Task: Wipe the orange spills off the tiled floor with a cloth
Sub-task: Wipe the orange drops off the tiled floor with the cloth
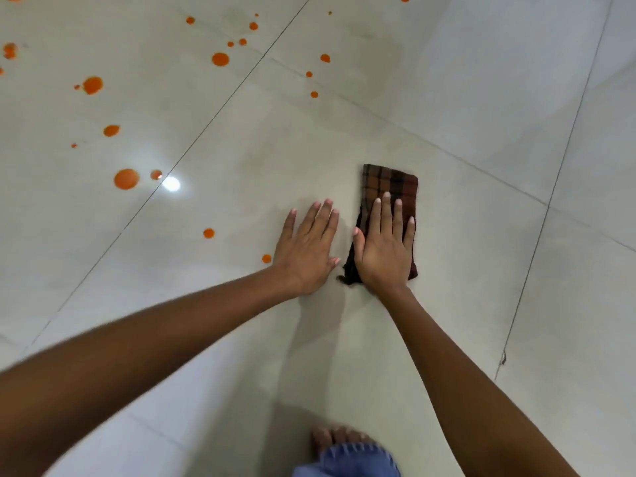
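Where the right hand (pixel 383 249) is pressing flat on the cloth (pixel 392 182), bare tiled floor (pixel 481 235) is lying open beyond the fingertips and out to the right of the grip. Just left of the grip, the left hand (pixel 308 249) is lying flat on the tile beside the cloth's edge, blocking the direct path toward the orange spills (pixel 126 179), which are sitting farther left and beyond. Behind the wrists, a bare foot (pixel 339 437) and a denim hem (pixel 354 459) are crowding the near side.
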